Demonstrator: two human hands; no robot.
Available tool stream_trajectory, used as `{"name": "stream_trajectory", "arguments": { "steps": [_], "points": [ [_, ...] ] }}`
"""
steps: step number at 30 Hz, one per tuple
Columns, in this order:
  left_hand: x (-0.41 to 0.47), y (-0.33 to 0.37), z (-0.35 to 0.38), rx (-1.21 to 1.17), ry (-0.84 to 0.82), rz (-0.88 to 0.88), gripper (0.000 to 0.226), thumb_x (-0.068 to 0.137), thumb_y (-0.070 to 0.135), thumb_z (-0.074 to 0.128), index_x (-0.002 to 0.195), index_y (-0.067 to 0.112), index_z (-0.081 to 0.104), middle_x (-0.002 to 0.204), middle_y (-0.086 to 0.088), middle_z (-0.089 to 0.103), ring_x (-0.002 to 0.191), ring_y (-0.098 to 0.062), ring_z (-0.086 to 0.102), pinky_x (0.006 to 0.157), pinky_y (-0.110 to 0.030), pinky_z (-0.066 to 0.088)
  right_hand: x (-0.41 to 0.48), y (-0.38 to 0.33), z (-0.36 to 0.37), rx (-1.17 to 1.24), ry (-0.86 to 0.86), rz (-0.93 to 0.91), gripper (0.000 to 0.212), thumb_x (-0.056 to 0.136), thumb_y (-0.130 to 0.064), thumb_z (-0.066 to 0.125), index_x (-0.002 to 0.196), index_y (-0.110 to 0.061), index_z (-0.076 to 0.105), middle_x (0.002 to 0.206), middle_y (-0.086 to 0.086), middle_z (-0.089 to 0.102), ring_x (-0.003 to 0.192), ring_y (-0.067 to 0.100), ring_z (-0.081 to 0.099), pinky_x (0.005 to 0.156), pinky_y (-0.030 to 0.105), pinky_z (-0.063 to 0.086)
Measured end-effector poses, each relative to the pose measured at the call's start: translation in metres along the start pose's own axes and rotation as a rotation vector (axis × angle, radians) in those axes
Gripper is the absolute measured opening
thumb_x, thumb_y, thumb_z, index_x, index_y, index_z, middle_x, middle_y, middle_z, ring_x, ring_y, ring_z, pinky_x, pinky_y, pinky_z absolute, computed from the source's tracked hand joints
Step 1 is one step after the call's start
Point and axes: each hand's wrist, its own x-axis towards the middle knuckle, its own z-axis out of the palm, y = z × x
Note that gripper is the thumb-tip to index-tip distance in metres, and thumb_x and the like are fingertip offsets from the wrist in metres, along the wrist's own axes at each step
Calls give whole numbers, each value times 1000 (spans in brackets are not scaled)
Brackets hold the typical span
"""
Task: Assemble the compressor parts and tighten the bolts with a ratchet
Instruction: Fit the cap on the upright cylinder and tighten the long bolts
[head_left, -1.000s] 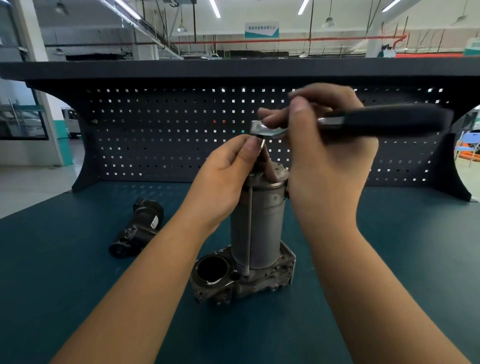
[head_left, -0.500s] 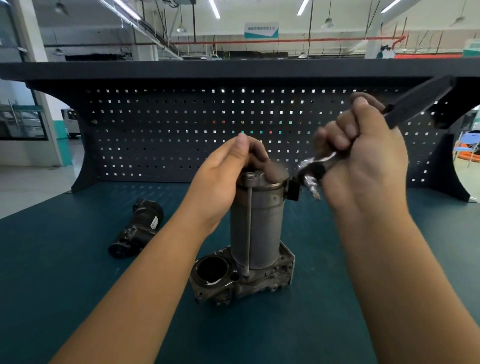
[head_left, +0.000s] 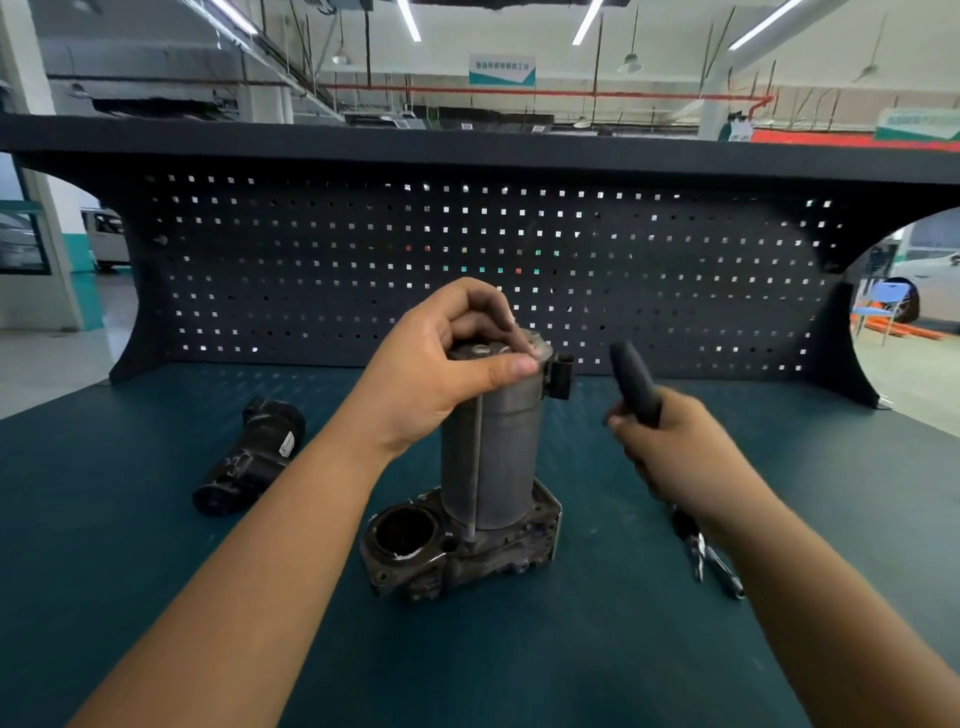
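My left hand (head_left: 441, 374) sits on top of the upright canister (head_left: 491, 457). The fingers curl over the cap and the thumb lies across its front edge, so it clamps the top of the canister. I judge this grip is there to steady the tall part on its base (head_left: 467, 556) and perhaps to turn a bolt head under the fingers, though the fingers hide the bolt head itself. The long bolt (head_left: 477, 467) runs down the front of the canister from under my thumb into the base, next to the open round bore on the base's left side.

My right hand (head_left: 685, 457) is wrapped tight around the ratchet (head_left: 634, 384), off to the right and well clear of the canister. The black handle sticks up out of my fist and the metal head points down towards the table (head_left: 156, 571). I cannot tell whether the head touches the mat. Held this way the tool is parked, not working.

A second dark compressor part (head_left: 249, 457) lies on its side on the table to the left, apart from the rest, so the assembly looks unfinished. A small black plug (head_left: 560, 376) juts from the right side of the canister near the cap, and the next approach with the ratchet should avoid it
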Motion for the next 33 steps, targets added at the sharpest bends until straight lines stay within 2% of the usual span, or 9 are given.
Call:
{"name": "stream_trajectory", "arguments": {
  "steps": [3, 6, 9, 12, 17, 23, 27, 30, 33],
  "points": [
    [-2, -3, 3, -13, 51, 30, 26, 66, 21, 74, 85, 22, 55, 78, 6, 70, 83, -6, 66, 76, -16, 49, -5, 40, 13, -231, -152, 110, 5, 89, -15, 56, 88, -10, 55, 59, -2, 48, 50, 15, 44, 51, 26, 33],
    [-4, -4, 5, -22, 107, 34, 23, 67, 24, 74, 81, 26, 57, 78, 6, 70, 82, -6, 66, 76, -16, 49, -5, 61, 23, -505, -249, 168, 11, 90, -20, 54, 92, -10, 48, 82, 3, 54, 74, 20, 52, 56, 28, 35],
    [-4, -5, 5, -26, 110, 20, 20, 66, 30, 75, 77, 33, 59, 78, 7, 69, 83, -7, 66, 76, -16, 49, -4, 68, 28, -487, -272, 222, 11, 87, -17, 55, 90, -13, 45, 85, 1, 50, 77, 18, 48, 54, 26, 31],
    [-4, -4, 5, -17, 125, 2, 20, 63, 35, 75, 75, 37, 60, 76, 9, 68, 82, -6, 65, 78, -18, 51, -3, 72, 26, -394, -197, 244, 18, 84, -8, 54, 100, -15, 50, 92, 1, 54, 76, 15, 49, 53, 22, 32],
    [-5, -3, 7, 11, 154, -27, 18, 67, 29, 73, 77, 34, 60, 79, 8, 69, 83, -6, 65, 78, -17, 50, -7, 78, 23, -540, -114, 229, 31, 82, 2, 41, 105, -13, 55, 110, 8, 54, 89, 22, 47, 73, 27, 37],
    [-9, 0, 11, 108, 152, -126, 19, 70, 37, 66, 87, 30, 63, 116, 13, 64, 109, -3, 57, 94, -27, 47, -6, 80, 23, -664, -131, 276, 24, 91, -3, 40, 109, -7, 55, 117, 13, 53, 98, 28, 56, 84, 36, 49],
    [-13, -3, 19, 263, 194, -158, 26, 71, 56, 54, 91, 42, 63, 135, 27, 38, 120, 15, 35, 95, -12, 31, -9, 80, 24, -647, -121, 239, 21, 91, -4, 42, 107, -8, 56, 112, 11, 57, 99, 25, 55, 80, 30, 46],
    [-14, -3, 24, 286, 224, -181, 28, 74, 56, 50, 94, 41, 62, 136, 26, 32, 123, 11, 31, 96, -11, 27, -9, 82, 25, -590, -65, 132, 29, 89, -4, 46, 116, -8, 54, 116, 11, 57, 107, 27, 53, 90, 33, 43],
    [-13, -5, 32, 314, 257, -176, 18, 85, 44, 53, 97, 35, 63, 132, 21, 36, 112, 23, 33, 90, -1, 28, -16, 66, 31, -90, 82, -50, 33, 90, -14, 56, 123, -12, 53, 113, 4, 60, 108, 22, 55, 90, 32, 43]
  ]
}}
